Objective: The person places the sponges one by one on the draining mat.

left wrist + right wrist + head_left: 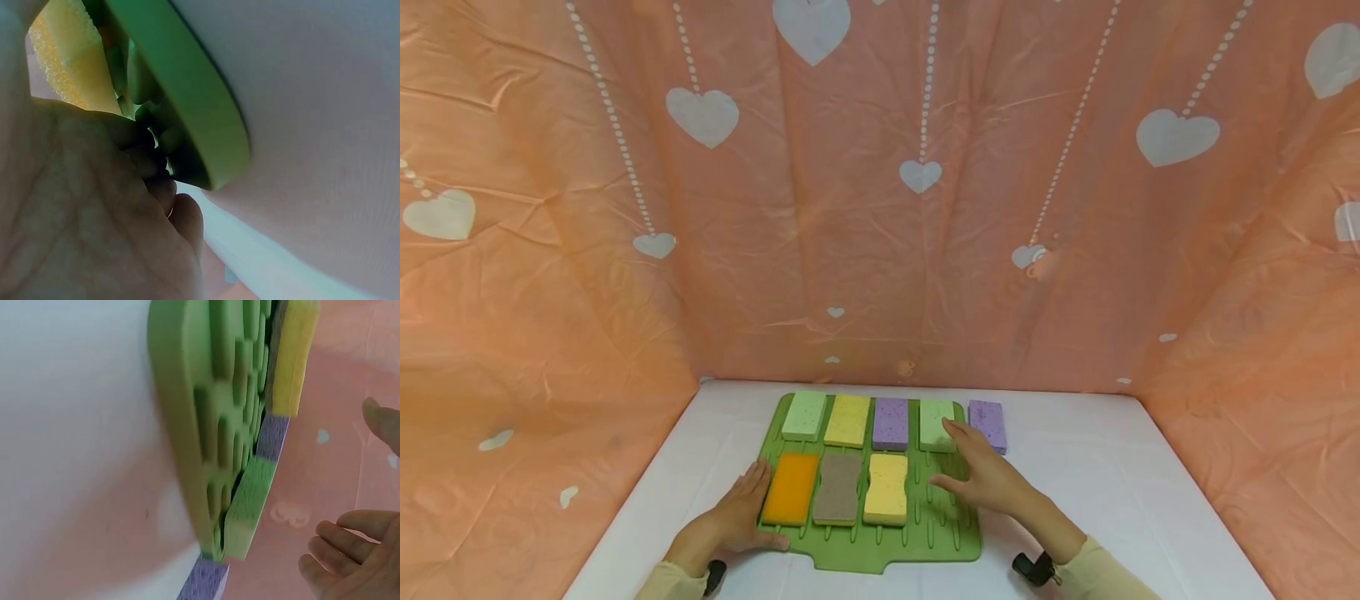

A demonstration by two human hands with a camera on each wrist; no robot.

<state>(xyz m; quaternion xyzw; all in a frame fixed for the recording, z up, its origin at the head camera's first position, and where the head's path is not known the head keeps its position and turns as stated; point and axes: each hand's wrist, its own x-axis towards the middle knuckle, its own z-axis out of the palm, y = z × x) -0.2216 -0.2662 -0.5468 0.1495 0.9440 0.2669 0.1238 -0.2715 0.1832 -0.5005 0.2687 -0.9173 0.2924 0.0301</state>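
A green ridged mat [925, 533] lies on the table with sponges in two rows. My left hand [736, 510] rests at its left edge, fingers extended beside the orange sponge [792, 490]; the left wrist view has the fingertips at the mat's rim [212, 131]. Over the mat's right side hovers my right hand [988, 477], fingers spread and holding nothing. It is nearest the right light green sponge [936, 425], partly overlapped by a finger, and the purple sponge [988, 423] off the mat. In the right wrist view, the hand [356, 559] is apart from the sponges.
A grey-topped sponge [837, 492] and a pale yellow sponge [887, 492] share the front row. Behind them lie a light green [805, 415], a yellow [847, 419] and a purple sponge [891, 423]. Orange heart-patterned sheeting [865, 233] surrounds the white table [1090, 467].
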